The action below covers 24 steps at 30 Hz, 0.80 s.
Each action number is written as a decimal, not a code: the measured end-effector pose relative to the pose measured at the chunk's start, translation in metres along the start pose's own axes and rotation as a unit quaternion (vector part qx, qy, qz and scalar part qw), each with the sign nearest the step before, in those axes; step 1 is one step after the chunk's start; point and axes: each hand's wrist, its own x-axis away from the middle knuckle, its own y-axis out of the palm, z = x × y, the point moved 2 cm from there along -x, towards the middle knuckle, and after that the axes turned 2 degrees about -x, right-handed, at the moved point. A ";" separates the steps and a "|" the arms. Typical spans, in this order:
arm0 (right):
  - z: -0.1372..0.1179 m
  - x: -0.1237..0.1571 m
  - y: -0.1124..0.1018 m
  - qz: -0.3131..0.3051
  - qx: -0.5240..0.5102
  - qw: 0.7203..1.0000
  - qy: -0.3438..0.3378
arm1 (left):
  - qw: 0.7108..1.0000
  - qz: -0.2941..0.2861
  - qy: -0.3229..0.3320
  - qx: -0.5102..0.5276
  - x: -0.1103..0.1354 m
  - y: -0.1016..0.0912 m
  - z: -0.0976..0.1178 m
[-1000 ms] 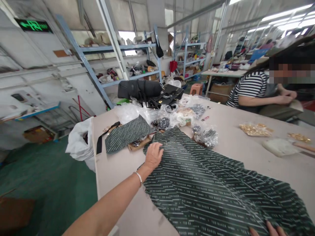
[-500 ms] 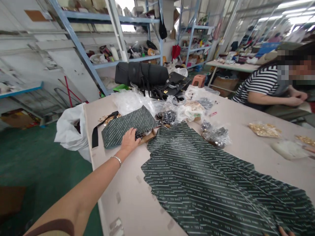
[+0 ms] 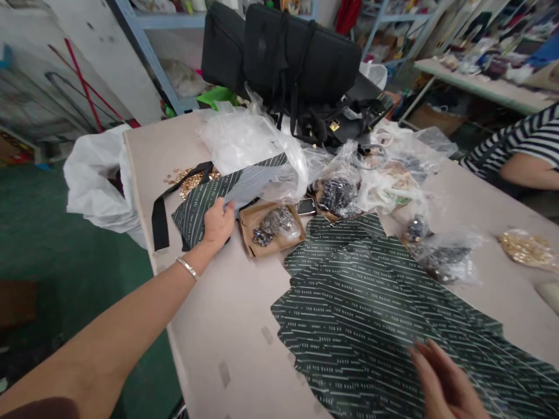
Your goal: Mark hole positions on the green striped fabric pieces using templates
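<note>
My left hand point(image 3: 218, 224) is closed on a dark green fabric piece point(image 3: 205, 201) with white stripes and lettering; part of the piece is folded over, showing its grey underside. Beside this hand, a small cardboard box point(image 3: 257, 251) holds dark metal bits in clear plastic. At the lower right my right hand point(image 3: 449, 378) is over fanned, overlapping fabric pieces point(image 3: 345, 314) of the same pattern. Its thumb and fingers are slightly apart, with nothing visible between them. A black strap point(image 3: 160, 224) lies left of the held piece, near loose gold-coloured hardware point(image 3: 192, 183).
Black bags point(image 3: 301, 58) stand at the table's back, behind clear plastic point(image 3: 244, 139). Bags of dark hardware point(image 3: 449, 256) and gold hardware point(image 3: 526, 247) lie on the right. A white sack point(image 3: 96, 174) hangs by the table's left edge. Someone in a striped sleeve point(image 3: 519, 139) sits at right.
My left hand has moved left, off the cardboard box, uncovering its contents, and now grips the fabric piece, which is folded over. My right hand has come further into view. The camera has tilted down.
</note>
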 end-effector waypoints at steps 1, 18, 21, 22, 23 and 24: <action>-0.023 -0.004 0.026 -0.047 -0.038 0.998 0.002 | 1.000 0.000 -0.010 0.011 0.001 0.001 -0.004; -0.233 -0.071 0.202 -0.188 -0.067 0.973 -0.118 | 0.982 -0.022 -0.025 0.185 0.025 0.018 -0.025; -0.248 -0.065 0.197 -0.197 -0.195 0.951 -0.137 | 0.981 -0.019 -0.023 0.190 0.026 0.018 -0.023; -0.252 -0.063 0.194 -0.208 -0.245 0.939 -0.121 | 0.981 -0.018 -0.023 0.191 0.025 0.018 -0.023; -0.255 -0.063 0.189 -0.218 -0.293 0.926 -0.095 | 0.981 -0.019 -0.024 0.194 0.025 0.018 -0.023; -0.256 -0.062 0.183 -0.224 -0.336 0.913 -0.064 | 0.980 -0.020 -0.025 0.197 0.025 0.018 -0.022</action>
